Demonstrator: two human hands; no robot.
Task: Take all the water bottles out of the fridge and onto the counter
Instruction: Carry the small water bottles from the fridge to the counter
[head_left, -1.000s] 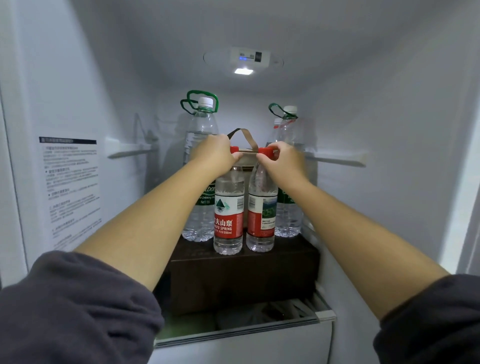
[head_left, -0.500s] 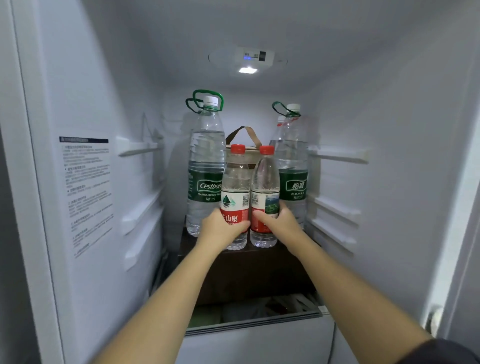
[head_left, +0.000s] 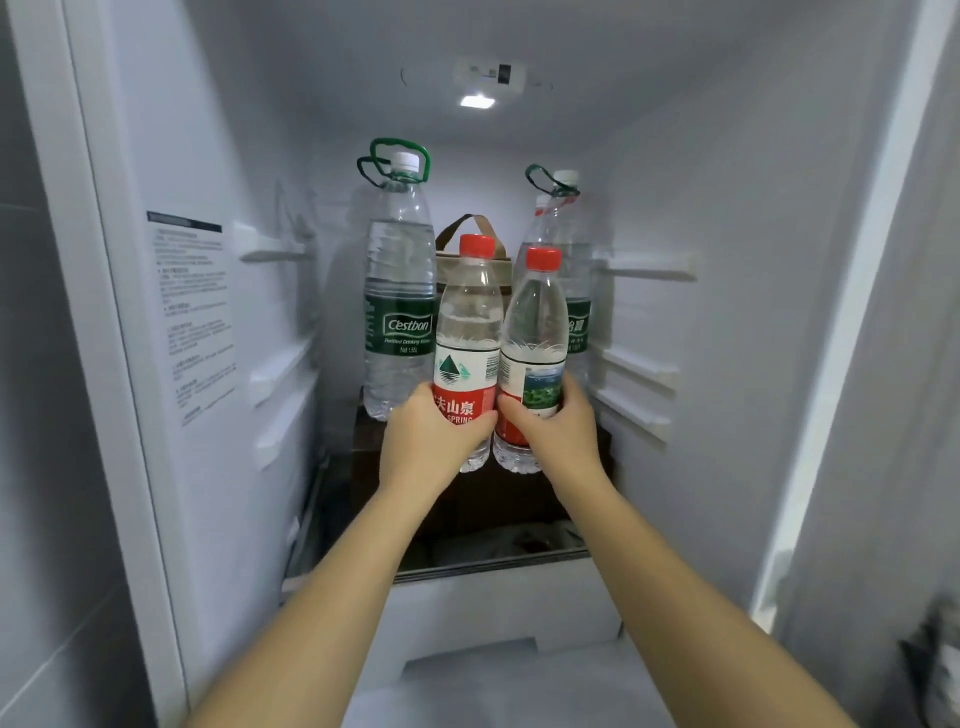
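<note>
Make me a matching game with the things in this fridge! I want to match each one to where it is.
Things:
1. tall clear plastic bottle with green Cestbon label
2. small clear red-capped bottle with red label
3. small clear red-capped bottle with landscape label
4. beige bag with brown strap

Places:
A. gripped by the right hand
B. standing back left, untouched
C. gripped by the left hand
D. behind the two small bottles

Pairs: 1-B, 2-C, 3-A, 4-D

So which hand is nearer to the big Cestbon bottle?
Left. The left hand grips a small red-capped bottle right beside the Cestbon bottle; the right hand holds the other small bottle, farther to the right.
</note>
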